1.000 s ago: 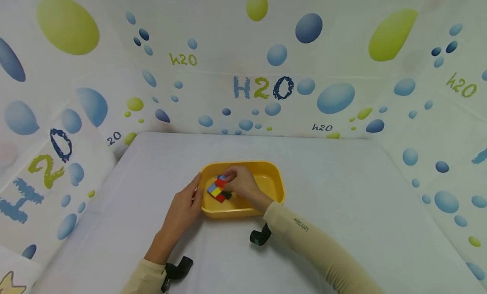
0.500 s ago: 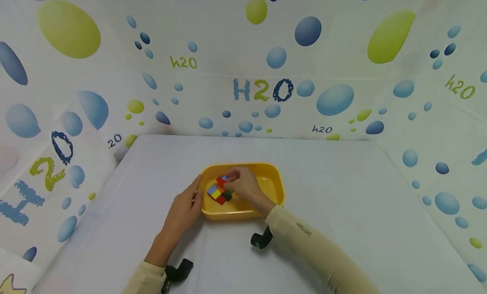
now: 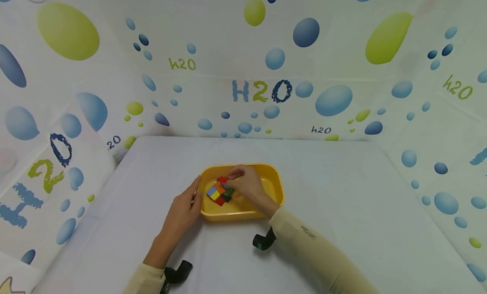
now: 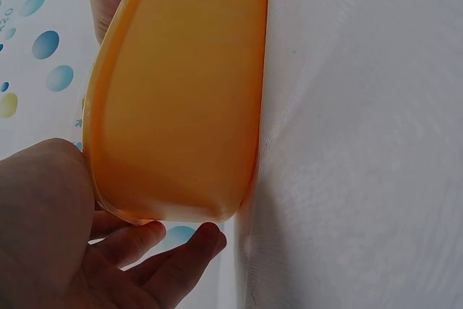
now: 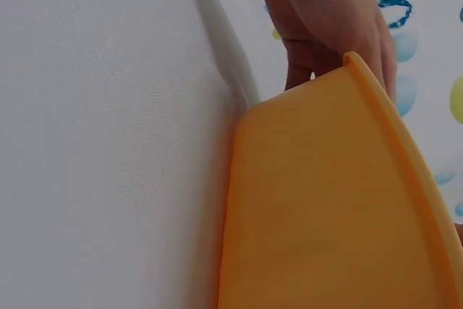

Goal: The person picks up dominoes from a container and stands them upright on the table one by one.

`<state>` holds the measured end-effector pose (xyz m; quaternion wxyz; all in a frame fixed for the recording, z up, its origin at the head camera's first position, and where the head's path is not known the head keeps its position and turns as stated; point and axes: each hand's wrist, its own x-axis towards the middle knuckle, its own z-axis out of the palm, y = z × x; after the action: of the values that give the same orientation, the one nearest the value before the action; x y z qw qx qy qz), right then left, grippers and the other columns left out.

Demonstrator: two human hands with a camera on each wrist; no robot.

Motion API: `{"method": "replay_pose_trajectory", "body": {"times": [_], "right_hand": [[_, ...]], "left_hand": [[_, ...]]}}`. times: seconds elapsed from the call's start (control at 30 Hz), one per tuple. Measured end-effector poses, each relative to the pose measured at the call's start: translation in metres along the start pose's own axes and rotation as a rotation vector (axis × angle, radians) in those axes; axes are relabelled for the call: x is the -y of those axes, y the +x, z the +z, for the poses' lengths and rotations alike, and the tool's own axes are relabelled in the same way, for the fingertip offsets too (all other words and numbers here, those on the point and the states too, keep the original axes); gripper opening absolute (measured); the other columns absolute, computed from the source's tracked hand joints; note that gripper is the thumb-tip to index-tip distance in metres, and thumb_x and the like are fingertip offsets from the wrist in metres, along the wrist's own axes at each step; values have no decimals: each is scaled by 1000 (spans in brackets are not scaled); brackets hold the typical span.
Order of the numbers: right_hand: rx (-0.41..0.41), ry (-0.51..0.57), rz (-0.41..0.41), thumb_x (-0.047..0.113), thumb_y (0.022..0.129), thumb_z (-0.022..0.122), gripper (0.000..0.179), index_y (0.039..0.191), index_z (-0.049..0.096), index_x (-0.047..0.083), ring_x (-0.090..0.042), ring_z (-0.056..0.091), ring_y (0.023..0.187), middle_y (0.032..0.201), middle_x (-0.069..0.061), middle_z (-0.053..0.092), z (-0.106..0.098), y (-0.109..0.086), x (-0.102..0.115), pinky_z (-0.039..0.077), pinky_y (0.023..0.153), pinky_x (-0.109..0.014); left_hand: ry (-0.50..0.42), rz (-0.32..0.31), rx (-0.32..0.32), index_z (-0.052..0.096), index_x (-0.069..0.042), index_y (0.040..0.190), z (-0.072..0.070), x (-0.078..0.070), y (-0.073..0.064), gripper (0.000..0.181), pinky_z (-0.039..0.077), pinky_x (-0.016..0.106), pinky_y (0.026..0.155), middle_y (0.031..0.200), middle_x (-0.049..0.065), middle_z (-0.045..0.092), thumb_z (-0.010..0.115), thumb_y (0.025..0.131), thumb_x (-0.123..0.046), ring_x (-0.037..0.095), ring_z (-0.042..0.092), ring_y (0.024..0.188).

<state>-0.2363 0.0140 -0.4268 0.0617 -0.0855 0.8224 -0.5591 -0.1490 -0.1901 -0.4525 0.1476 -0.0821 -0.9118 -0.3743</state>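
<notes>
A yellow tray (image 3: 243, 217) stands on the white cloth, with a cluster of small coloured blocks (image 3: 216, 192) in its left part. The blocks show blue, yellow, orange, red and dark green faces. My left hand (image 3: 184, 209) lies along the tray's left end; in the left wrist view its loosely bent fingers (image 4: 206, 240) rest at the outer wall. My right hand (image 3: 247, 185) reaches over the near rim into the tray, its bent thumb and fingers pinching at the blocks' right side and partly hiding them. In the right wrist view the tray wall hides the blocks.
White cloth (image 3: 335, 188) covers the table around the tray. A printed curtain (image 3: 213, 91) with blue and green spots stands behind and at both sides. Black wrist cameras (image 3: 179, 272) hang below both forearms.
My right hand has shifted slightly right, and the blocks under its fingertips show different faces, with more orange and green visible. My left hand stays at the tray's end.
</notes>
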Motion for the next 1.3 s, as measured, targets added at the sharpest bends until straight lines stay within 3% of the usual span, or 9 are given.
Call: {"method": "replay_pose_trajectory", "body": {"times": [0.37, 0.67, 0.87, 1.07, 1.3], "right_hand": [[-9, 134, -42, 6, 92, 78, 20, 111, 72, 2, -26, 61, 97, 109, -4, 67, -23, -9, -4, 54, 88, -32], [-24, 196, -56, 1, 90, 79, 16, 105, 74, 4, -27, 64, 97, 107, -7, 70, -39, -14, -8, 55, 87, -31], [-13, 234, -104, 0, 92, 77, 21, 113, 74, -3, -27, 65, 101, 111, -9, 70, -49, -18, -10, 56, 89, -30], [-56, 200, -158, 7, 93, 78, 24, 116, 76, -1, -26, 64, 101, 111, -6, 72, -64, -19, -12, 55, 87, -28], [-110, 189, -162, 9, 94, 79, 23, 116, 76, 2, -26, 67, 103, 113, -7, 72, -83, -23, -16, 56, 89, -29]], "left_hand": [[0, -17, 15, 40, 0, 158, 1, 2, 0, 53, 55, 51, 92, 149, 23, 53, 52, 107, -9, 38, 65, 118], [-1, -43, 27, 40, -2, 159, 2, 1, 1, 54, 54, 51, 93, 150, 21, 52, 53, 107, -10, 37, 63, 120], [-5, -40, 28, 40, -2, 159, 1, 0, 0, 54, 55, 51, 92, 150, 22, 52, 53, 107, -9, 38, 64, 120], [-5, -24, 17, 41, -1, 159, 1, 2, 1, 53, 55, 51, 92, 150, 21, 52, 53, 107, -9, 38, 64, 120], [-14, -32, 26, 40, -1, 159, 3, 4, 0, 53, 55, 51, 92, 151, 21, 52, 52, 107, -9, 38, 63, 121]]}}
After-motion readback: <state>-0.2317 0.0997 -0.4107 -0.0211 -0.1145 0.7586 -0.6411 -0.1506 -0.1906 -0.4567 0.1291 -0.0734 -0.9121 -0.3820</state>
